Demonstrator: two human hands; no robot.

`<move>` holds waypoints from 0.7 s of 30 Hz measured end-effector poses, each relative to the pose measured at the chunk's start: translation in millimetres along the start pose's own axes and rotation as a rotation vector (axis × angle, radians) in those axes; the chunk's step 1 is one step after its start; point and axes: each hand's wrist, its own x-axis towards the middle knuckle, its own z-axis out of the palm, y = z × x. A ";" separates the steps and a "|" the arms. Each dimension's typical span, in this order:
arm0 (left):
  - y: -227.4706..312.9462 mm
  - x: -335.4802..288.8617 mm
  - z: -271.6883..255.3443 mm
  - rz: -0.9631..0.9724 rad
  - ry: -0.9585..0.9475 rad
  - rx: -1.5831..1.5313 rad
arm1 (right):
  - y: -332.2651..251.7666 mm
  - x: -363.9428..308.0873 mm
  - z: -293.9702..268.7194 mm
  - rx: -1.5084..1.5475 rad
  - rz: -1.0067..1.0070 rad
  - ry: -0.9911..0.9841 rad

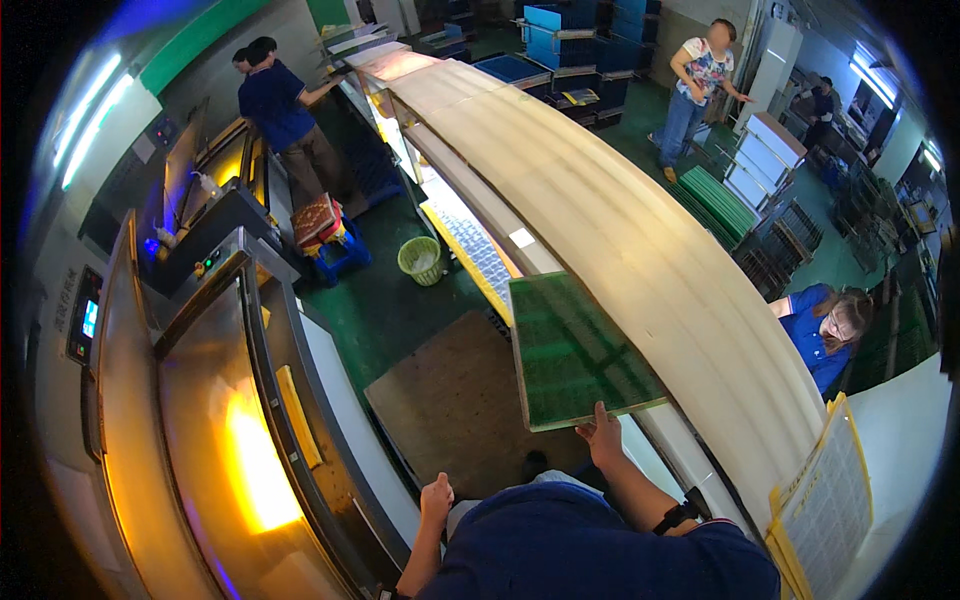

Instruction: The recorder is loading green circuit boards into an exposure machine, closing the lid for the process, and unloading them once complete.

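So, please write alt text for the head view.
The right hand holds the near edge of a green panel lying on a long beige workbench. The left hand is a closed fist beside a yellow-lit machine.

The one camera sits on my head, left of a pair, looking steeply down past my chest to my hands close at the lower edge. Its fisheye bends the long counter running away ahead.

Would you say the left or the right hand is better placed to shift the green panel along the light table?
Right, probably: the right hand already grips the green panel at its near edge, while the left hand is a closed fist well away.
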 end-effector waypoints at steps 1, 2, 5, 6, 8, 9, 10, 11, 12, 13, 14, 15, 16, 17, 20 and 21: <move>3.3 2.2 6.3 0.001 -0.015 0.115 | -7.6 2.6 -7.2 -0.120 0.053 -0.062; 5.0 5.4 10.1 0.008 -0.007 0.121 | -14.9 3.5 -8.4 -0.241 0.105 -0.130; 10.1 5.2 12.3 0.079 -0.009 0.160 | -36.9 -12.5 -1.0 -0.653 0.133 -0.546; 15.3 4.4 11.1 0.098 -0.010 0.198 | -27.1 -13.0 2.0 -0.776 0.112 -0.556; 20.5 0.8 7.4 0.114 0.048 0.212 | -11.3 -21.0 12.0 -0.820 0.111 -0.628; 20.1 2.8 6.6 0.099 0.051 0.171 | -3.5 -25.1 20.5 -0.856 0.105 -0.678; 21.3 5.7 3.1 0.088 0.053 0.129 | 4.0 -27.9 28.8 -0.884 0.153 -0.717; 25.3 7.2 -2.6 0.091 0.105 0.106 | 8.8 -33.0 39.4 -0.932 0.122 -0.788; 30.0 8.1 -8.9 0.125 0.135 0.172 | 18.5 -35.9 48.3 -0.965 0.144 -0.825; 32.8 7.5 -19.3 0.155 0.166 0.240 | 28.1 -39.3 60.4 -0.998 0.166 -0.863; 33.3 6.0 -32.7 0.156 0.233 0.291 | 30.9 -52.9 81.4 -1.018 0.088 -0.954; 31.7 6.4 -49.3 0.159 0.273 0.271 | 40.7 -55.8 94.5 -1.035 0.085 -0.995; 30.1 5.9 -68.9 0.214 0.331 0.351 | 52.1 -58.7 103.8 -1.113 0.088 -1.091; 28.4 5.3 -87.3 0.267 0.388 0.431 | 61.7 -60.4 116.2 -1.192 0.090 -1.183; 21.8 -3.5 -149.5 0.326 0.580 0.465 | 62.4 -102.7 172.7 -1.396 0.157 -1.251; 18.7 -6.7 -171.5 0.310 0.653 0.515 | 66.3 -112.4 187.1 -1.471 0.191 -1.268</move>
